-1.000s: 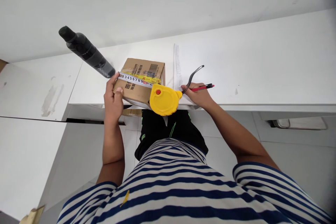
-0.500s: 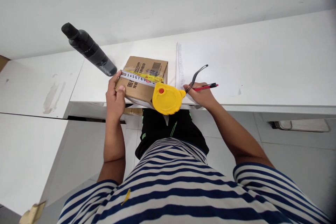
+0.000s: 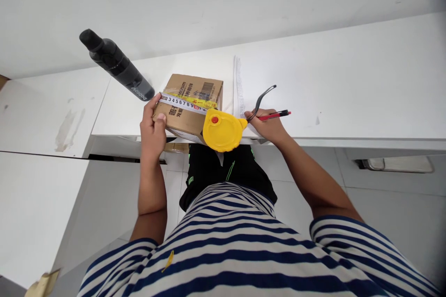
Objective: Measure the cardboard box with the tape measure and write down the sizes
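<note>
1. White flat table (image 3: pixel 331 88), brown cardboard box (image 3: pixel 184 123) at its near edge: box could skid off if my left hand (image 3: pixel 152 130), half-curled on its left end, shoves.
2. Tall black bottle (image 3: pixel 120 62) beside it: topples if that hand swings.
3. Rounded yellow plastic tape measure (image 3: pixel 223 134), box's near right corner: may drop, support unclear.
4. White-and-yellow blade (image 3: pixel 183 103) across box: slips if my left index lifts.
5. Slim red-and-black pen (image 3: pixel 274 115), closed in my right hand (image 3: pixel 268 125): could snag black strap (image 3: pixel 259 101).

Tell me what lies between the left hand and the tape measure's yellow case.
The head view shows the pulled-out tape blade there, stretched over the cardboard box.
</note>
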{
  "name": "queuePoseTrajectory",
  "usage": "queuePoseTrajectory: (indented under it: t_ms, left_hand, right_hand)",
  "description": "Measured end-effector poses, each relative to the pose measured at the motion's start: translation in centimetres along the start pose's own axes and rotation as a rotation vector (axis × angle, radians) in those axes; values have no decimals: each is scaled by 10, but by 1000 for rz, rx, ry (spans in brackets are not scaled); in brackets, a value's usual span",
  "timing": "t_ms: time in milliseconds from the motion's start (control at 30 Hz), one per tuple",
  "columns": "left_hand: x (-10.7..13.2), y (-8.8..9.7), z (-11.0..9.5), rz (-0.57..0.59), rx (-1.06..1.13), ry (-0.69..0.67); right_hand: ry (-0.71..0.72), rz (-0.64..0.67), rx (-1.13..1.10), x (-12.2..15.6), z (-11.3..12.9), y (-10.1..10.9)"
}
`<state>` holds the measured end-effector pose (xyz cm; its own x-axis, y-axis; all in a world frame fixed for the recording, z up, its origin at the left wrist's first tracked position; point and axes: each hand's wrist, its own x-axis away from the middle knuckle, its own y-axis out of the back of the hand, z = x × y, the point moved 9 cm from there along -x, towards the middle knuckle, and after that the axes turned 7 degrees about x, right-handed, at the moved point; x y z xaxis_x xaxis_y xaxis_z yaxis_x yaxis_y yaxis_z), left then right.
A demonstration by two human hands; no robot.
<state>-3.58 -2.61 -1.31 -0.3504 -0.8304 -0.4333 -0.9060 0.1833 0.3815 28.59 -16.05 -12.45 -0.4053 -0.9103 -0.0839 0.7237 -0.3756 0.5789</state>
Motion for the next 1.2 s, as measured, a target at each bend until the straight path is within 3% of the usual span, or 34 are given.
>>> queuePoseTrajectory:
  t_ms: [333, 900, 1067, 1200]
  left_hand:
    - [0, 0, -1, -6, 5, -11]
    - [-1, 0, 0, -12, 2, -19]
    - [-2, 0, 1, -9, -6, -21]
    - [-1, 1, 2, -10, 1, -11]
  right_hand:
    - [20, -75, -12, 2, 2, 7]
    - [19, -22, -48, 1, 0, 1]
    - [8, -124, -63, 3, -1, 9]
    - [-2, -134, -42, 3, -5, 7]
